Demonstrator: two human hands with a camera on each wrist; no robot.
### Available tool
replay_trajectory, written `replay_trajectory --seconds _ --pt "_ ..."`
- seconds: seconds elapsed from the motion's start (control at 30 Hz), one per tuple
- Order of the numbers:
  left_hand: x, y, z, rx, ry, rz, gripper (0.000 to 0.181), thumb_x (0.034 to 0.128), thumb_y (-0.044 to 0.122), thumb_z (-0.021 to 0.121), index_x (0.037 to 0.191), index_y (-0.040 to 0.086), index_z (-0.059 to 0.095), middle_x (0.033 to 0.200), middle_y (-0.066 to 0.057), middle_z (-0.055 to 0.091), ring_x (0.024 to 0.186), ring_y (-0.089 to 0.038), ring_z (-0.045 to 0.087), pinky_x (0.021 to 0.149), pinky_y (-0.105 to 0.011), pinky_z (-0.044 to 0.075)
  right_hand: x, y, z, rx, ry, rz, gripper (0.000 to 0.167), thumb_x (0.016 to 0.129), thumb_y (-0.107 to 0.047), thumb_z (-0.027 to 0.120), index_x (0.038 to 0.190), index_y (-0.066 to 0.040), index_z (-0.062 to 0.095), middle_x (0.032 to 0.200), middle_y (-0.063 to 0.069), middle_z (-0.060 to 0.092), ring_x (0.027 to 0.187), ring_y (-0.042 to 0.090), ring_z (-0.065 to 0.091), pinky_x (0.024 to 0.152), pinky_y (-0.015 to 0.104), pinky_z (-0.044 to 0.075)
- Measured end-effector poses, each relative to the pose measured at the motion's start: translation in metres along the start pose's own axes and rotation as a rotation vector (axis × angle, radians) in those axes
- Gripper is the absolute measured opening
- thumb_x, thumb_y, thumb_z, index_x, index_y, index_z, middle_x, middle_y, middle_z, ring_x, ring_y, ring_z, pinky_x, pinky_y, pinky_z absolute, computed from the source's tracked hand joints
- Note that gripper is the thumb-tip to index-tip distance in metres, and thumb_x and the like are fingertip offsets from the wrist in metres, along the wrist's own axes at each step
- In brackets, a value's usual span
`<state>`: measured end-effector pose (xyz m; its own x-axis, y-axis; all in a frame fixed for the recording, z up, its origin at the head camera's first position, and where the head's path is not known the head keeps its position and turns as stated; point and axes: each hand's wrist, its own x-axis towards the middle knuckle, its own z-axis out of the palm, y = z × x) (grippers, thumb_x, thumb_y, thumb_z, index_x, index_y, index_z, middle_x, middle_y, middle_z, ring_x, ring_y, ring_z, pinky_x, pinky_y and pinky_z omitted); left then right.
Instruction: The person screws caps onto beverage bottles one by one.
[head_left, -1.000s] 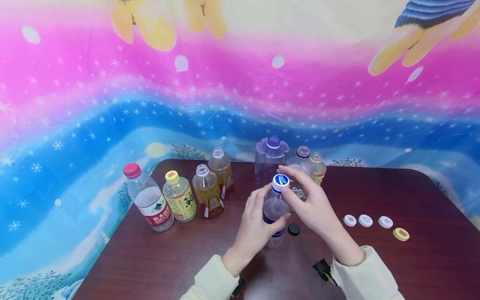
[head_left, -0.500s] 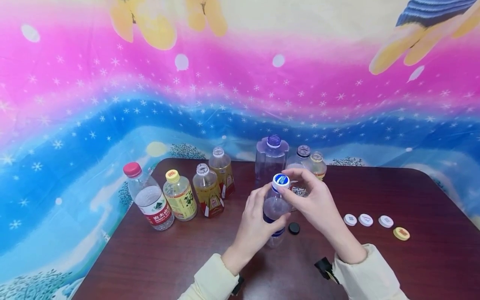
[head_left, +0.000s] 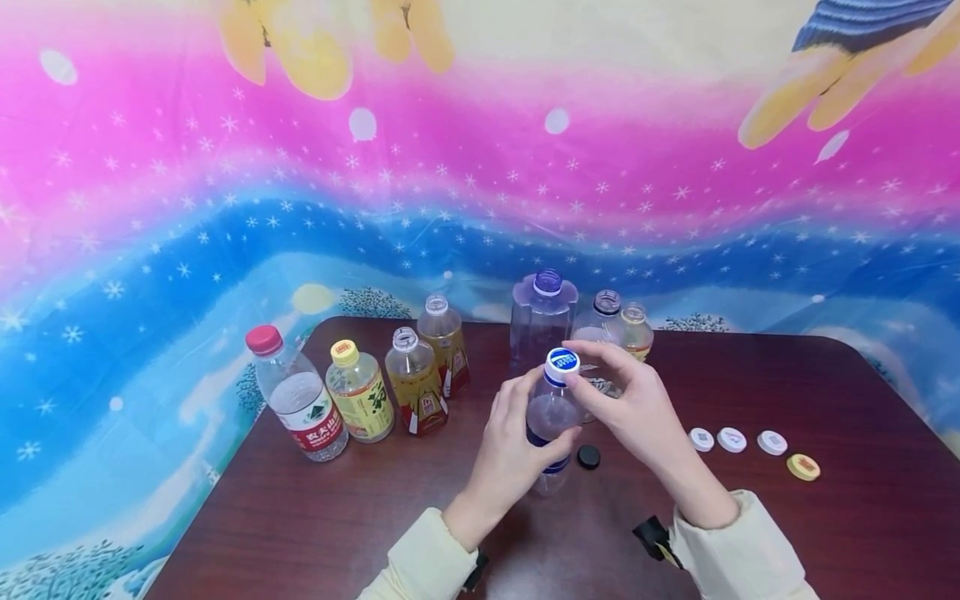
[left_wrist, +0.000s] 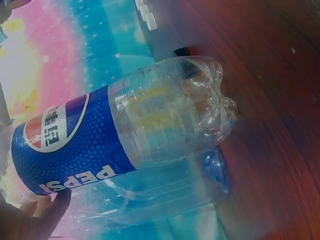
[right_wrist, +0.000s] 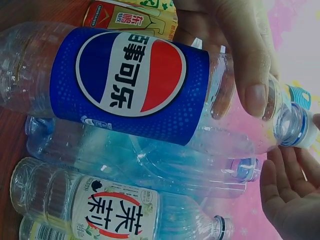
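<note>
In the head view, the left hand (head_left: 498, 446) curls its fingers round the upper part of a clear soda bottle (head_left: 553, 408) at lower centre. The thumb and forefinger of the right hand (head_left: 626, 404) pinch the white cap (head_left: 562, 365), which sits on the bottle's mouth. A black lid (head_left: 588, 457) lies on the table (head_left: 300, 533) just beside the bottle. Three white lids (head_left: 731, 440) and a yellow lid (head_left: 803, 467) lie towards the right of the frame. A red-topped bottle (head_left: 303, 408) and a yellow-topped bottle (head_left: 360, 396) stand left of centre.

In the left wrist view, the soda bottle slants across the left and centre, its blue label facing the camera; fingers show dark at lower left.

In the right wrist view, the bottle runs across the upper half, left-hand fingers over its shoulder; the right hand's fingers bend near the cap at the right edge.
</note>
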<state>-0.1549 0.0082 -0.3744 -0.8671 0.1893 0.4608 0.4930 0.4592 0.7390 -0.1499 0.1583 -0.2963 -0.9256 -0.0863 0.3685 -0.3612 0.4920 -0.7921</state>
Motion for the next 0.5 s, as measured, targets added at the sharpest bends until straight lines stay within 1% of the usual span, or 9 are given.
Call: replay_trajectory --seconds 0.1,0.17,0.23,0.33,0.4,0.5 --pt "0.0004 -0.0006 0.0006 -0.003 0.005 0.008 0.074 0.0795 0.031 0.077 0.141 0.023 0.037 0.127 -0.003 0.050 0.116 -0.016 0.050 0.095 -0.038 0.052 0.0007 -0.0003 0.0015 0.024 0.015 0.026 0.032 0.087 -0.014 0.068 0.118 -0.007 0.063 0.111 0.011 0.067 0.089 -0.003 0.059 0.076 0.019 0.052" --pt "0.0002 -0.0009 0.0011 -0.003 0.009 0.016 0.074 0.0792 0.030 0.077 0.141 0.023 0.037 0.125 -0.004 0.050 0.115 -0.017 0.050 0.094 -0.038 0.053 0.0014 -0.0006 0.0030 0.031 0.011 0.035 0.032 0.087 -0.015 0.068 0.117 -0.007 0.061 0.111 0.011 0.066 0.090 -0.003 0.059 0.077 0.019 0.052" --pt "-0.0001 -0.0012 0.0015 0.002 0.014 0.025 0.075 0.0790 0.030 0.078 0.141 0.023 0.036 0.125 -0.004 0.051 0.115 -0.017 0.051 0.094 -0.037 0.053 0.0022 -0.0002 0.0046 0.030 -0.010 0.027 0.035 0.089 -0.016 0.067 0.121 -0.007 0.058 0.116 0.010 0.064 0.095 -0.002 0.058 0.081 0.017 0.051" --pt "-0.0007 -0.0014 0.0016 0.010 0.018 0.032 0.076 0.0790 0.030 0.078 0.141 0.023 0.035 0.125 -0.004 0.050 0.115 -0.017 0.051 0.093 -0.037 0.053 0.0023 0.0004 0.0053 0.014 -0.058 -0.010 0.040 0.092 -0.015 0.062 0.130 -0.007 0.055 0.125 0.010 0.060 0.103 0.006 0.059 0.086 0.017 0.050" --pt "-0.0008 -0.0013 0.0015 0.013 0.017 0.030 0.076 0.0791 0.030 0.078 0.141 0.023 0.035 0.126 -0.004 0.050 0.116 -0.017 0.050 0.093 -0.037 0.053 0.0016 0.0004 0.0048 -0.007 -0.077 -0.035 0.041 0.093 -0.014 0.060 0.133 -0.009 0.054 0.128 0.010 0.060 0.109 0.014 0.059 0.089 0.021 0.051" --pt "-0.0009 -0.0007 0.0011 0.013 0.012 0.022 0.076 0.0794 0.030 0.077 0.141 0.023 0.034 0.125 -0.004 0.050 0.115 -0.016 0.050 0.093 -0.037 0.053 0.0003 -0.0012 0.0027 -0.050 -0.077 -0.052 0.039 0.093 -0.014 0.060 0.132 -0.010 0.056 0.125 0.010 0.062 0.109 0.024 0.062 0.090 0.034 0.053"
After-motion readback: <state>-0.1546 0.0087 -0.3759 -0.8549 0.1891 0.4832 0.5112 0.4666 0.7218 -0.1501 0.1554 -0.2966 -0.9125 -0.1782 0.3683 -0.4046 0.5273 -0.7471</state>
